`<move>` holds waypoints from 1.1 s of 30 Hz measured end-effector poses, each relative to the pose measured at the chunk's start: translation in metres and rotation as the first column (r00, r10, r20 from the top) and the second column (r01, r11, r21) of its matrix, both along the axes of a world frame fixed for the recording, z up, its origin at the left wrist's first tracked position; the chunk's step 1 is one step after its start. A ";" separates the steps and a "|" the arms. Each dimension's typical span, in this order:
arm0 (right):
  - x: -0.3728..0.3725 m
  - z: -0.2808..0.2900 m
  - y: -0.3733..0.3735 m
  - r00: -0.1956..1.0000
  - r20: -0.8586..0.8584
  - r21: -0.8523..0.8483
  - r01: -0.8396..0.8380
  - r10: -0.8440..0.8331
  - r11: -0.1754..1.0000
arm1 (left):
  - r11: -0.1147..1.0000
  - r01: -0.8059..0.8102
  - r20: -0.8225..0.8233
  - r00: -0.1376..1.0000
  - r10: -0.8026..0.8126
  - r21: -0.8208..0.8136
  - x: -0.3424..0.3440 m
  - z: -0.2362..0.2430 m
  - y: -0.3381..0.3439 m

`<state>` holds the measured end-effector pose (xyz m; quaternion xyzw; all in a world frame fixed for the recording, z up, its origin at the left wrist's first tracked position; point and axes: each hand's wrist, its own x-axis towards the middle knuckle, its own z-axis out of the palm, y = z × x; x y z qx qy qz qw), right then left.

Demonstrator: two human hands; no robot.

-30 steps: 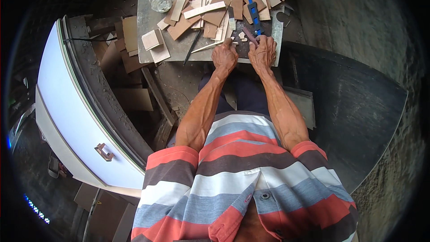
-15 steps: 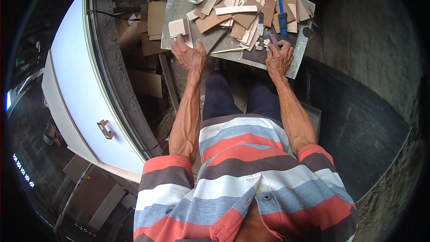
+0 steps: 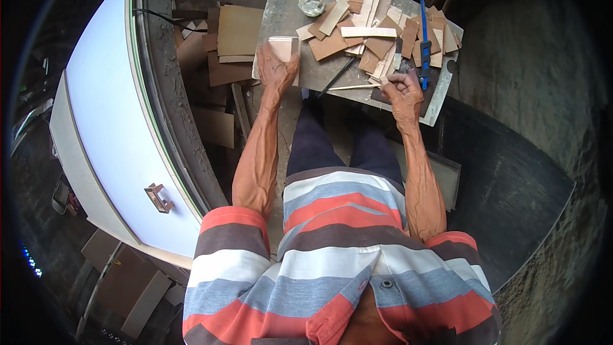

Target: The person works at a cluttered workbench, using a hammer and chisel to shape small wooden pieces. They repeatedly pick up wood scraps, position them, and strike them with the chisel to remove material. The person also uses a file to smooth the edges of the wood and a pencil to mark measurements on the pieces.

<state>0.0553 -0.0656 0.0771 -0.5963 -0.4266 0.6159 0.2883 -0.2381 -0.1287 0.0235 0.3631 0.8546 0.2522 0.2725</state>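
Note:
My left hand (image 3: 276,71) is closed around a small pale wooden piece (image 3: 284,48) at the left side of the worktable (image 3: 274,16). Its fingertips are partly hidden behind that piece. Over the table's near right edge, my right hand (image 3: 405,94) is curled in a pinch. Whatever lies between its fingers is too small to name. A thin pale wood strip (image 3: 354,87) reaches from the table edge toward these fingers; whether they touch it I cannot tell. Just beyond the right hand lies a blue hacksaw-like tool (image 3: 424,41) with a long narrow bar.
Many wooden offcuts (image 3: 368,32) are heaped on the table, beside a clear glass bowl (image 3: 312,3). A dark slim rod (image 3: 337,76) juts over the near edge. At left stands a large white panel (image 3: 121,108) with a small brown bracket (image 3: 158,198); a dark board (image 3: 504,172) is at right.
My left hand has closed further around the pale wooden piece. My right hand has turned, its fingers drawn into a pinch near the strip's end. The whole view has shifted slightly.

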 end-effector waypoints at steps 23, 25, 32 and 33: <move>-0.106 0.084 -0.021 0.938 -0.347 0.006 0.019 -0.016 1.000 | 0.940 0.202 0.348 0.891 -0.293 0.273 0.009 0.164 -0.004; -0.106 0.092 -0.025 0.968 -0.249 0.080 0.002 0.018 0.997 | 0.943 0.217 0.356 0.886 -0.298 0.252 0.008 0.169 -0.001; -0.102 0.101 -0.039 0.954 -0.295 0.104 0.093 -0.058 0.990 | 0.940 0.243 0.338 0.887 -0.315 0.239 0.014 0.174 0.001; -0.102 0.100 -0.040 0.935 -0.343 0.111 0.132 -0.086 0.985 | 0.939 0.235 0.335 0.889 -0.312 0.252 0.015 0.173 0.000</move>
